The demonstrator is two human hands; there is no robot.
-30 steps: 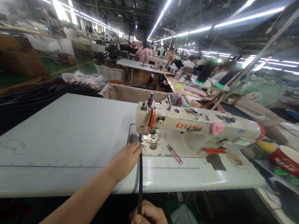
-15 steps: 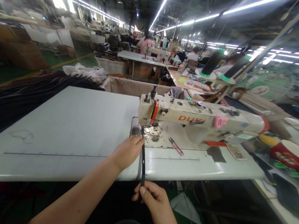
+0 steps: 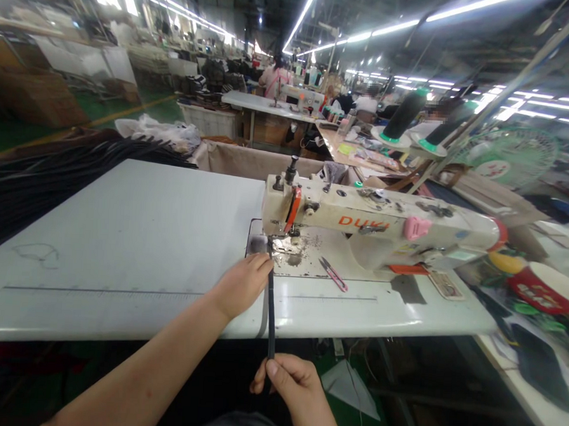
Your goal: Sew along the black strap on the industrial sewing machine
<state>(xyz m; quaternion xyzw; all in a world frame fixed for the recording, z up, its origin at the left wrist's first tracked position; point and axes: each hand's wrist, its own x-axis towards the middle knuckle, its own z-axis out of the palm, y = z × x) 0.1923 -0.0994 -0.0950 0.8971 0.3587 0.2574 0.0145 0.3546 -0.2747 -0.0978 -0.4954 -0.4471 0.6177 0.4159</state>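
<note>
A narrow black strap (image 3: 272, 314) runs from under the presser foot of the sewing machine (image 3: 379, 221) down over the table's front edge. My left hand (image 3: 246, 282) lies just in front of the needle area, its fingers closed together on the strap's upper part. Below the edge, my right hand (image 3: 291, 385) pinches the strap between thumb and curled fingers. Between the hands the strap looks taut. Pink-handled thread snips (image 3: 333, 276) rest on the machine bed to the right. My left fingertips partly cover the strap.
The white sewing table (image 3: 169, 232) carries a printed ruler line and a loose thread (image 3: 37, 253). A heap of black straps (image 3: 53, 169) lies at the left. Thread cones (image 3: 406, 118) stand behind the machine, and a red-and-white tub (image 3: 545, 290) is at the right.
The view has shifted slightly. My right hand sits a little lower, still pinching the strap. Small pale marks seen earlier on the strap between the hands no longer show. My left hand stays near the needle.
</note>
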